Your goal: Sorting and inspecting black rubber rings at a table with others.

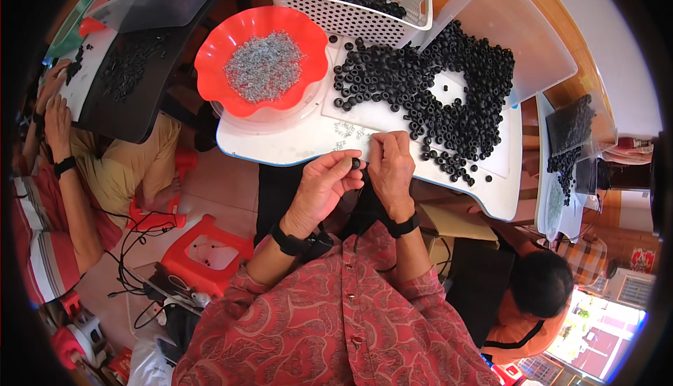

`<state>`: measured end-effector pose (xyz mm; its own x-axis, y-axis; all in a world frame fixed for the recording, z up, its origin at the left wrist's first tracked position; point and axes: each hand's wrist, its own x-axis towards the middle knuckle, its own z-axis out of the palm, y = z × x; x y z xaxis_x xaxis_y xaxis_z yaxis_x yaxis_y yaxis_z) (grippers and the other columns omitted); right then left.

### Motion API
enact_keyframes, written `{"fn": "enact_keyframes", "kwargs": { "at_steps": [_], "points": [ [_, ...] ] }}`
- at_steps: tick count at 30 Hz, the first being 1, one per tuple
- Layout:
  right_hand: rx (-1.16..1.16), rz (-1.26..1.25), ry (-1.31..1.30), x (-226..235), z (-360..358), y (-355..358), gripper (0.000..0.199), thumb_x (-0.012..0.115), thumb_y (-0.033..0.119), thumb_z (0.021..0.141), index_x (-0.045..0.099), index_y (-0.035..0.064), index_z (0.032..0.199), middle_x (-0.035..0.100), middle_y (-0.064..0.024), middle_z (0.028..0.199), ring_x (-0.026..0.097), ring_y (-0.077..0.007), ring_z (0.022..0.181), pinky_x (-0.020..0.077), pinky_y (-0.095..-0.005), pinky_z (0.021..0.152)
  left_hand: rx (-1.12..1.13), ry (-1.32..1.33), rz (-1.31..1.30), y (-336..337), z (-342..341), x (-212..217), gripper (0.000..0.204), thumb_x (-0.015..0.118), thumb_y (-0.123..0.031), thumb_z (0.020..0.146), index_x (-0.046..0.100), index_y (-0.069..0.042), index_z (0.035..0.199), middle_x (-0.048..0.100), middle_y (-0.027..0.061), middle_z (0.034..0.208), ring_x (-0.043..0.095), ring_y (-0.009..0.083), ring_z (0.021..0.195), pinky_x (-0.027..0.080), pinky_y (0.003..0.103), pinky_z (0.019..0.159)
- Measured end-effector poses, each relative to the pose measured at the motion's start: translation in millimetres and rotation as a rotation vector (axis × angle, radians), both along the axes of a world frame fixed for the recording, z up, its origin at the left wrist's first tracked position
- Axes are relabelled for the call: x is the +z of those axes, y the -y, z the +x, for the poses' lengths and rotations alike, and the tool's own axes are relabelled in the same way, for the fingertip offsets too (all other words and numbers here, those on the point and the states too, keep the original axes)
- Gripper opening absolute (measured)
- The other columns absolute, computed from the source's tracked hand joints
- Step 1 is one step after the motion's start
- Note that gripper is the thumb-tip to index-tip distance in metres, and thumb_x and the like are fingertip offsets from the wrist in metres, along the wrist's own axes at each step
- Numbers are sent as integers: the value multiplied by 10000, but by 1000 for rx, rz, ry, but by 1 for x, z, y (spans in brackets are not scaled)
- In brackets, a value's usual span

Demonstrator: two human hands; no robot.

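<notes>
My left hand (319, 193) pinches a small round black part (355, 164) between thumb and fingertips, just off the table's near edge. Close beside it, my right hand (392, 172) has its thumb and fingers pressed together; anything between them is too small or hidden to make out. Beyond my right hand spreads a big heap of black ring-shaped parts (385, 74) on a white board. A few small clear or silvery bits (345, 131) lie on the table just past my fingers. To their left, a red wavy-rimmed bowl (210, 53) holds a mass of small silvery pieces.
A white perforated basket (350, 16) with black parts stands at the back of the white table (245, 144). A clear plastic bin (536, 57) lies tipped behind the heap. Left, another person's hands (56, 116) are at a second table. A red stool (207, 253) and cables lie below.
</notes>
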<state>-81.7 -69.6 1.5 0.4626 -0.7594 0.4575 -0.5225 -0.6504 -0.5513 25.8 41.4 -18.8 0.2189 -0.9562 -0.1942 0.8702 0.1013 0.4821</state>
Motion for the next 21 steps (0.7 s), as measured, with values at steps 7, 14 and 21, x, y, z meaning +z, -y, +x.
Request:
{"fn": "enact_keyframes", "kwargs": {
  "at_steps": [7,14,21],
  "points": [
    [142,199,143,32,-11,-25,81,602,-38,858,593,1,928,559,-150,882,581,-307,751,473,-377,647,18,-65,-24,1,2,2,269,548,-103,985,593,12,1224,661,116,1078,653,147,897,558,296,834],
    [216,171,110,45,-14,-37,83,594,-4,897,582,21,974,563,-142,906,610,-304,748,499,-375,615,35,-65,-72,5,-4,8,274,561,-95,978,593,4,1231,652,89,1054,640,147,927,550,297,842],
    [254,159,18,51,-19,-36,82,592,-7,887,564,19,959,559,-140,904,619,-337,722,502,-404,575,31,48,-56,4,-3,5,242,571,-83,971,605,10,1192,655,94,1054,642,149,889,543,293,836]
  ]
}}
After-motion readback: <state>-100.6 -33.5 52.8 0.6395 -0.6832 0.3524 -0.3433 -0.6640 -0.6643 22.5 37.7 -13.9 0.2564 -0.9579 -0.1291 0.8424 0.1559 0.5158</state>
